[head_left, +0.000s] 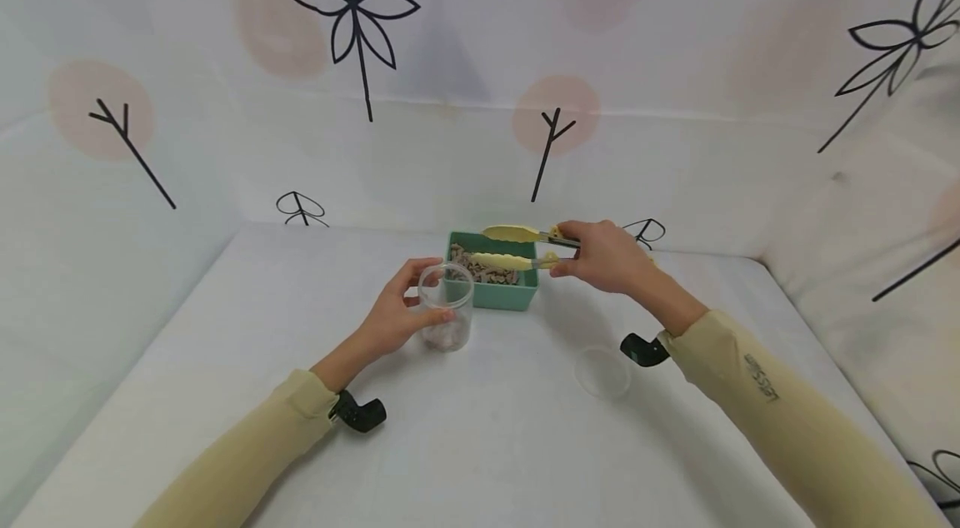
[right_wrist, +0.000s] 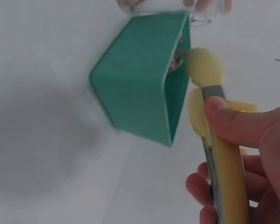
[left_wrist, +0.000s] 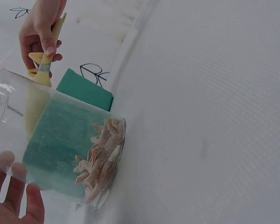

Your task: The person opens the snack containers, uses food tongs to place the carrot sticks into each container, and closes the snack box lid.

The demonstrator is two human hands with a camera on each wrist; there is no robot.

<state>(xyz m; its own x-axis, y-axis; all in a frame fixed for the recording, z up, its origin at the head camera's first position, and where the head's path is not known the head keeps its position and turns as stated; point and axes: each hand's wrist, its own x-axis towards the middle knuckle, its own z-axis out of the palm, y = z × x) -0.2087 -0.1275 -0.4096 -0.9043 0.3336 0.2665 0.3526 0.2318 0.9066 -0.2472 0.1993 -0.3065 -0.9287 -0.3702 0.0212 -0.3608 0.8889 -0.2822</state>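
Observation:
My left hand (head_left: pixel 393 307) grips a clear plastic jar (left_wrist: pixel 60 135) round its side. Brownish, powdery twisted pieces (left_wrist: pixel 102 158) lie at the bottom of the jar. Between thumb and fingers, my right hand (head_left: pixel 607 256) holds yellow-tipped tongs (right_wrist: pixel 224 154) with their two ends spread apart. Those tips reach over a green rectangular box (head_left: pixel 501 297), with nothing seen between them. More of the brownish pieces (head_left: pixel 495 271) fill the lower part of the box, just behind and right of the jar.
A clear round lid (head_left: pixel 602 372) lies flat on the white table (head_left: pixel 480 445), right of the jar. White cloth walls (head_left: pixel 420 170) with black plant drawings stand behind and at both sides. Each wrist carries a small black camera.

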